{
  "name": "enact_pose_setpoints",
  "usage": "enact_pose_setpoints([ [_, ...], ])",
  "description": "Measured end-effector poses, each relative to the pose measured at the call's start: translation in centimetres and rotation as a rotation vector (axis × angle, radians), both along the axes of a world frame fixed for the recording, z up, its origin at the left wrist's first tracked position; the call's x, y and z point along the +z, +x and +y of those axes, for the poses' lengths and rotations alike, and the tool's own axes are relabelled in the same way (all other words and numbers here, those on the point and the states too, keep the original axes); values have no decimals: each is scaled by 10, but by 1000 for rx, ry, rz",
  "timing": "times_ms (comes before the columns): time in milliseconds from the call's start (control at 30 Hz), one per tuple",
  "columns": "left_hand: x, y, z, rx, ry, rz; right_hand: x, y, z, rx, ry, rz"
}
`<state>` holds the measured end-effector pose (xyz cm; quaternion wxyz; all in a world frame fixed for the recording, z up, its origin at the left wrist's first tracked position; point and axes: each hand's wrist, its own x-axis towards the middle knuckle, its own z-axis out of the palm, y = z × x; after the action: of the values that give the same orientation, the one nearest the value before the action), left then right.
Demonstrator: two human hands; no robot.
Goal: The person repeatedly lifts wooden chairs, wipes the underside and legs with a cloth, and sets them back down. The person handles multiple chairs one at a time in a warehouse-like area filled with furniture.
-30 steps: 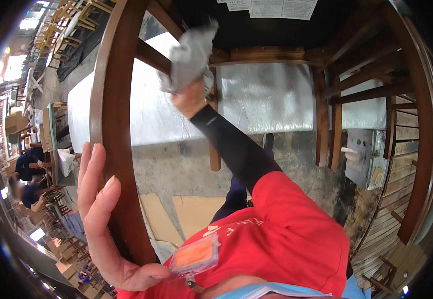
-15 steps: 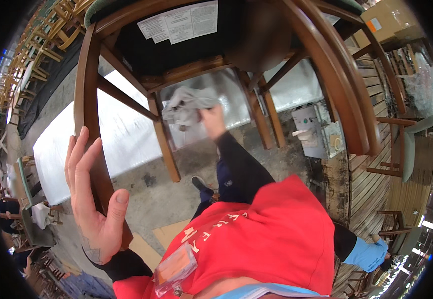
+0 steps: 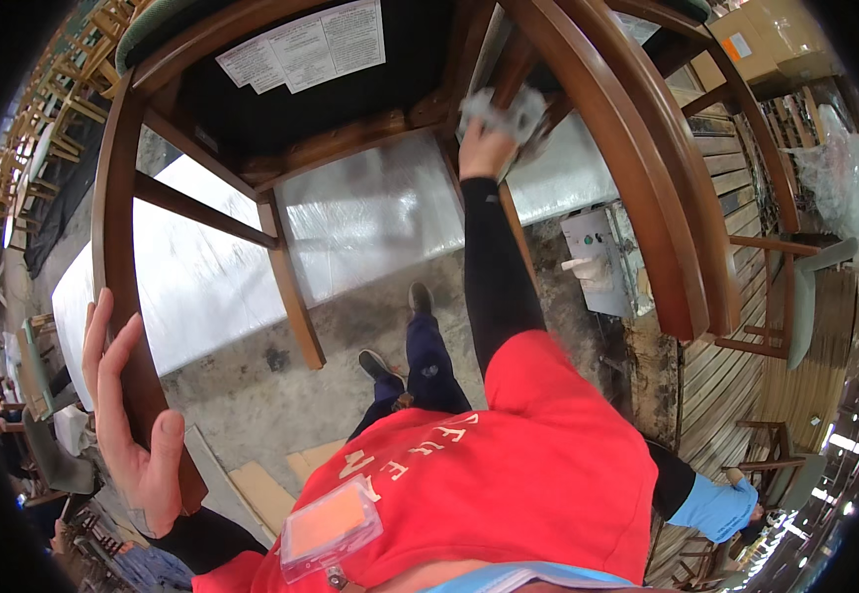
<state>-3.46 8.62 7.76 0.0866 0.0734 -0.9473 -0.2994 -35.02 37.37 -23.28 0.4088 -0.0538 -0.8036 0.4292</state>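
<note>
Wiping the upturned chair (image 3: 281, 148): right hand (image 3: 486, 150) clenches a rag (image 3: 504, 111) on its frame; left hand (image 3: 128, 415), fingers spread, braces a leg; next, fresh strokes along the frame.

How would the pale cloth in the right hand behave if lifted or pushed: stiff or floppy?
Probably floppy: the cloth is bunched in crumpled folds under the right hand against the wooden chair. It looks thin, so likely light. Pushed, it would likely crumple or slide rather than roll.
</note>
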Motion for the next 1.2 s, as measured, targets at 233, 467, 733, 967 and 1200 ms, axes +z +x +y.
enact_pose_setpoints([
  [233, 7, -9, -2, -23, 52, 27, -87, 11, 49, 12, -59, -708],
  [467, -8, -2, -3, 73, 43, -33, 140, 32, 24, 626, -641, 197],
  [733, 5, 1, -19, 15, -150, -194, 71, -51, 71, 771, -429, -36],
  [967, -1, 4, -20, 2, -171, -120, -78, 22, 44, 242, 93, -139],
  [1200, -1, 3, -16, -70, -158, -97, -89, 37, 47, 198, 353, -576],
])
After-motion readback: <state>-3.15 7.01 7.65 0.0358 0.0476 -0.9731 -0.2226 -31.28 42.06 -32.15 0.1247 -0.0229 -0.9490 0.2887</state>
